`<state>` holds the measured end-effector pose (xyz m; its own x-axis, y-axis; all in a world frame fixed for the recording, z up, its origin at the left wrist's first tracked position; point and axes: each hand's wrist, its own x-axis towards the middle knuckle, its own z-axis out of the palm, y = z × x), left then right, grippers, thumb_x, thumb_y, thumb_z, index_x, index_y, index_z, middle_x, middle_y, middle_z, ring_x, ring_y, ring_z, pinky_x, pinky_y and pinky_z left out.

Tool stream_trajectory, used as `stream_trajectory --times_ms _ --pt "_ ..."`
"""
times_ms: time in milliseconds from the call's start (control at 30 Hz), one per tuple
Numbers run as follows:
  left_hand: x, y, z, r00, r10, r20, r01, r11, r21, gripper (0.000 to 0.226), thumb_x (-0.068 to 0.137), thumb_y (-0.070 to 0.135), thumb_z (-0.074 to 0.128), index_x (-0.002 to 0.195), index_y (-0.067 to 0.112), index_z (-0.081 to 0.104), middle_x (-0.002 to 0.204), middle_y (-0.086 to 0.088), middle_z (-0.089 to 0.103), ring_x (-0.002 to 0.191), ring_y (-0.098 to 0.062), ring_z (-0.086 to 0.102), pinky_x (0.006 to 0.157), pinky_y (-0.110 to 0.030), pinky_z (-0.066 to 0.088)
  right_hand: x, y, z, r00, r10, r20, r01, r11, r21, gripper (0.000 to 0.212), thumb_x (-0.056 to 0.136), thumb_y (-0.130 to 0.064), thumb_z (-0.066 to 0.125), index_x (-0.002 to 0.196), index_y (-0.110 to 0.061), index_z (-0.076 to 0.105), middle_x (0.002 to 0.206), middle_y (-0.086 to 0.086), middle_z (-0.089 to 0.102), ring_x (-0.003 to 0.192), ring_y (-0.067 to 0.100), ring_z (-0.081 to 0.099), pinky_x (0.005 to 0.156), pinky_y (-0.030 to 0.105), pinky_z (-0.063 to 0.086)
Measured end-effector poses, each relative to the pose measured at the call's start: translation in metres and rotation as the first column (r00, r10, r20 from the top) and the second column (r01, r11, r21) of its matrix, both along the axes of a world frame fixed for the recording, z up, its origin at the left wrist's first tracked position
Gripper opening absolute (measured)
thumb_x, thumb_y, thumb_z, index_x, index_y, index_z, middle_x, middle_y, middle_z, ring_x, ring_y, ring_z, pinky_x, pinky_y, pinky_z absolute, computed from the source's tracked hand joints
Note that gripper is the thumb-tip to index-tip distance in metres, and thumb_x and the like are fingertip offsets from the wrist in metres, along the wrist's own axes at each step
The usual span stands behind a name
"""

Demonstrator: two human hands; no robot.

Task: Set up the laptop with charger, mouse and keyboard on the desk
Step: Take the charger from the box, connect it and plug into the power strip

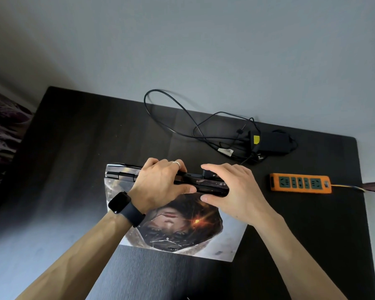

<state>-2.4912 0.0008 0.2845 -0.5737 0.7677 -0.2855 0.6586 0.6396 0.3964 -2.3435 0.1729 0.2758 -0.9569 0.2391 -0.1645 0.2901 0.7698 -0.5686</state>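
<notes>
Both the left hand point(160, 182) and right hand point(232, 191) grip the closed laptop's point(225, 245) far edge.

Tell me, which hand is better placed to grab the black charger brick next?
Probably the right hand. Both hands hold the picture-covered laptop, but the black charger brick and orange power strip lie on its side; the left hand would cross over.

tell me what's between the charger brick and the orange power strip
Nothing lies there: the head view shows only bare dark desk between the charger brick and the orange power strip.
</notes>
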Motion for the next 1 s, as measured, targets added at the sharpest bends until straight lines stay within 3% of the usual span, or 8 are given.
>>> stream_trajectory --times_ms 233,467,633,767,867,1000 --pt "-0.002 0.001 -0.004 1.000 0.008 -0.007 -0.008 1.000 0.009 0.049 0.077 0.072 0.058 0.103 0.031 0.057 0.077 0.016 0.048 0.091 -0.007 0.056 0.100 -0.028 0.029 -0.002 -0.004 -0.004 0.999 -0.028 -0.015 0.029 0.997 0.067 0.063 0.080 -0.046 0.077 0.138 -0.038 0.053 0.123 -0.017 0.063 0.112 0.010 0.056 0.099 0.024 0.020" --pt "-0.010 0.005 -0.015 1.000 0.004 0.013 -0.004 1.000 -0.002 0.046 0.078 0.071 0.057 0.101 0.032 0.056 0.077 0.014 0.053 0.082 -0.006 0.051 0.100 -0.028 0.029 -0.011 0.004 -0.013 0.999 -0.036 0.026 0.036 0.999 0.022 0.058 0.082 -0.047 0.075 0.137 -0.042 0.054 0.123 -0.018 0.062 0.113 0.006 0.052 0.096 0.023 0.016" --pt "-0.029 0.022 -0.033 0.995 -0.054 0.089 0.061 0.996 -0.068 0.048 0.077 0.072 0.058 0.100 0.030 0.056 0.079 0.010 0.063 0.082 -0.012 0.059 0.092 -0.029 0.033 -0.020 0.018 -0.029 0.994 -0.027 0.108 0.024 0.999 0.028 0.048 0.090 -0.062 0.054 0.135 -0.048 0.047 0.117 -0.020 0.064 0.111 0.006 0.052 0.101 0.033 0.021" --pt "-0.053 0.036 -0.070 0.965 0.065 0.252 -0.026 0.988 -0.153 0.060 0.063 0.081 0.059 0.098 0.032 0.058 0.095 0.003 0.069 0.090 -0.021 0.064 0.085 -0.036 0.052 -0.030 0.035 -0.058 0.976 -0.117 0.186 0.100 0.990 0.097 0.038 0.098 -0.053 0.042 0.134 -0.046 0.053 0.122 -0.015 0.065 0.122 0.014 0.051 0.103 0.042 0.025" --pt "-0.067 0.047 -0.093 0.953 0.100 0.285 -0.038 0.976 -0.213 0.058 0.062 0.080 0.060 0.094 0.032 0.058 0.097 0.003 0.068 0.092 -0.020 0.064 0.084 -0.037 0.054 -0.038 0.037 -0.085 0.962 -0.089 0.257 0.056 0.990 0.133 0.042 0.100 -0.049 0.041 0.141 -0.041 0.048 0.134 -0.011 0.058 0.128 0.017 0.047 0.103 0.042 0.031" --pt "-0.071 0.059 -0.118 0.960 0.079 0.267 -0.001 0.960 -0.280 0.055 0.076 0.069 0.063 0.105 0.023 0.060 0.101 0.002 0.066 0.099 -0.021 0.062 0.084 -0.032 0.050 -0.045 0.040 -0.112 0.945 -0.178 0.273 0.147 0.981 0.130 0.055 0.096 -0.057 0.019 0.133 -0.042 0.056 0.123 -0.007 0.063 0.121 0.022 0.052 0.093 0.042 0.042"
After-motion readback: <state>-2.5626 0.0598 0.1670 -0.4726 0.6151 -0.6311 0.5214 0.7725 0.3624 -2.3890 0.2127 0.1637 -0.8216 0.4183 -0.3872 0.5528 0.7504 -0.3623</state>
